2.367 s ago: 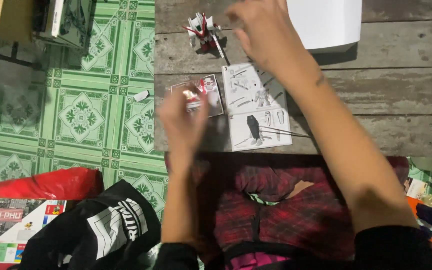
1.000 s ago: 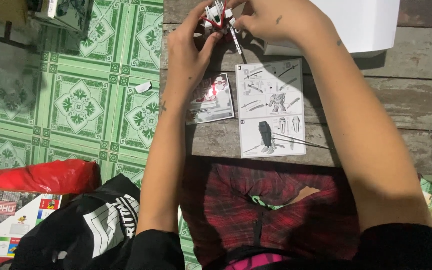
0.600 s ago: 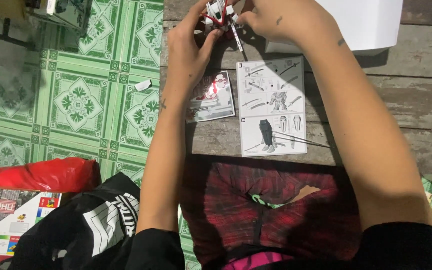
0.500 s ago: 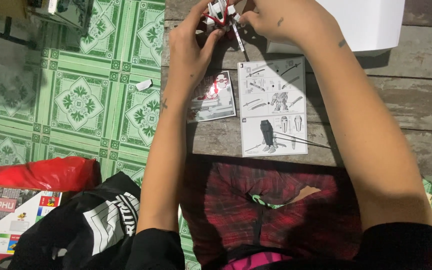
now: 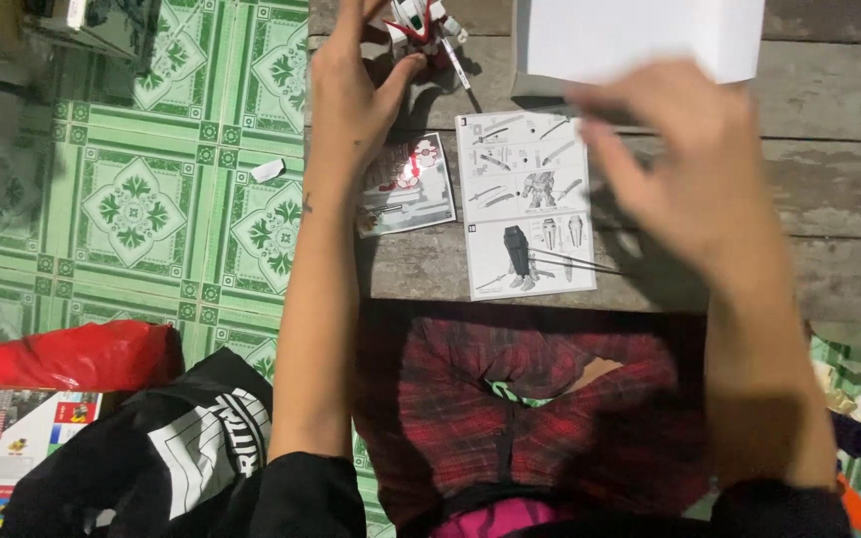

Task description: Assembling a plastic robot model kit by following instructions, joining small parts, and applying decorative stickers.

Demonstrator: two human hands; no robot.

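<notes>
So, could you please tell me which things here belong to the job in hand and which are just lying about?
In hand: red and white model figure at the left hand; instruction sheet; picture card.

Lying about: white box, red bag, black bag.

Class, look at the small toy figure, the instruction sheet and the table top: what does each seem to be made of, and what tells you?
Toy figure: probably moulded plastic, with smooth red and white parts and sharp edges. Instruction sheet: thin matt paper, lying flat with printed drawings. Table top: bare, weathered wooden planks, grey-brown with visible grain and seams. The left hand touches the figure.
</notes>
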